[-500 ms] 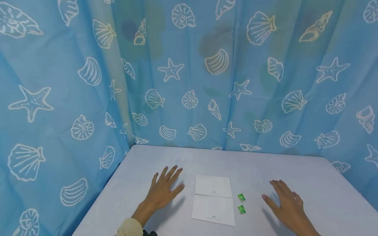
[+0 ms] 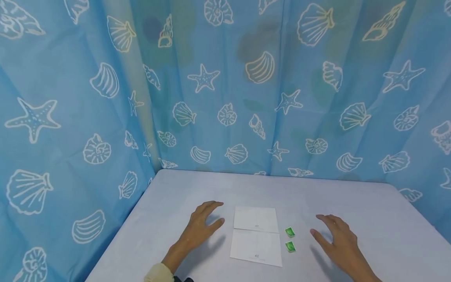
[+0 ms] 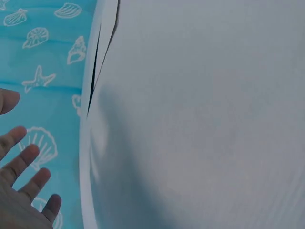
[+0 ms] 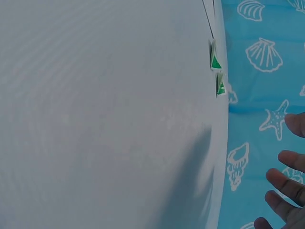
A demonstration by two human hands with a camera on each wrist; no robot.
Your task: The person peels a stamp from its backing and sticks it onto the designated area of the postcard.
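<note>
Two white rectangular paper pieces, perhaps envelopes or cards, lie in the middle of the table in the head view. The far paper [image 2: 256, 218] meets or slightly overlaps the near paper [image 2: 256, 244]; each bears a small grey mark. Right of them lie two small green stamp-like squares with white edges, a far square [image 2: 290, 232] and a near square [image 2: 290, 246]. My left hand [image 2: 200, 228] hovers left of the papers, fingers loosely bent, holding nothing. My right hand [image 2: 340, 241] hovers right of the green squares, also holding nothing, its fingers spread in the right wrist view.
A pale cloth-covered table [image 2: 197, 184] spreads under both hands. Blue curtains [image 2: 225, 129] with white shell and starfish prints stand along its back and sides. A cream sleeve cuff [image 2: 158, 273] shows on the left arm.
The left hand has turned and drawn its spread fingers together, shifting slightly right. The right hand stays nearly where it was. The head view has tilted slightly.
</note>
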